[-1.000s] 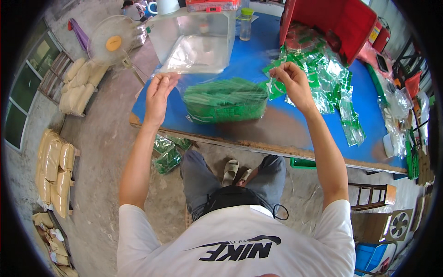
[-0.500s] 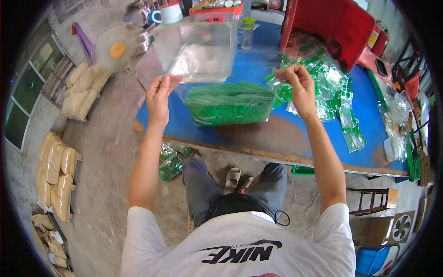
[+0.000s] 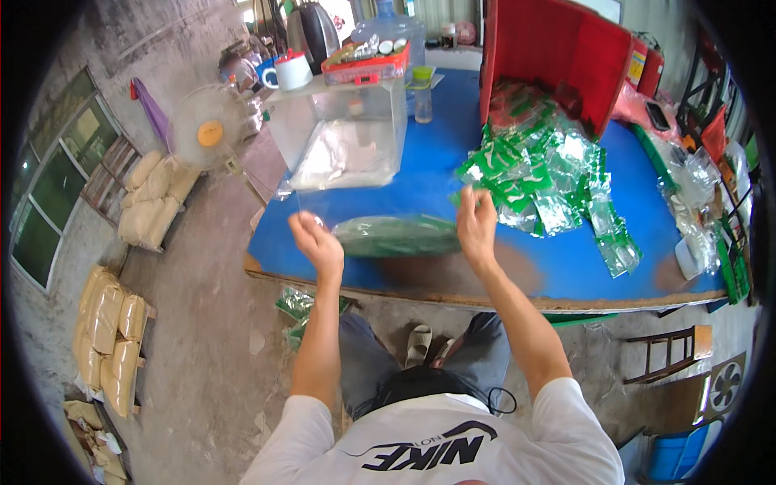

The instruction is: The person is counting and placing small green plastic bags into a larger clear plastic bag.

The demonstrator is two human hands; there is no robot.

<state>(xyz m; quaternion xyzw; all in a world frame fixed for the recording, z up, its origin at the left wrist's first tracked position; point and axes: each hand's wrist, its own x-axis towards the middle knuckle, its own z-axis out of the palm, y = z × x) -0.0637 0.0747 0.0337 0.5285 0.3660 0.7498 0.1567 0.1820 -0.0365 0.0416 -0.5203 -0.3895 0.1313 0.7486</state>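
Observation:
A clear plastic bag filled with green packets [image 3: 398,237] is stretched between my hands over the near part of the blue table, blurred by motion. At its left end my left hand [image 3: 318,245] is closed, fingers pinched on the bag's corner. My right hand [image 3: 477,222] grips the other end, its fingers pointing up. Beyond the right hand lies a loose heap of green and clear packets [image 3: 533,174], spilling from a red bin [image 3: 558,56] tipped on its side. The bag's thin film hardly shows near the fingertips.
On the blue table [image 3: 440,153] stands a clear box [image 3: 339,113] with plastic bags in it, topped by a mug [image 3: 291,71] and a red tray [image 3: 368,69]. A small bottle [image 3: 422,101] stands beside it. A fan [image 3: 208,129] is at left; more packets [image 3: 295,307] lie below the table edge.
Both hands have come lower and closer together with the filled bag, which now looks flatter and blurred. The view has shifted, showing more of the table's far side.

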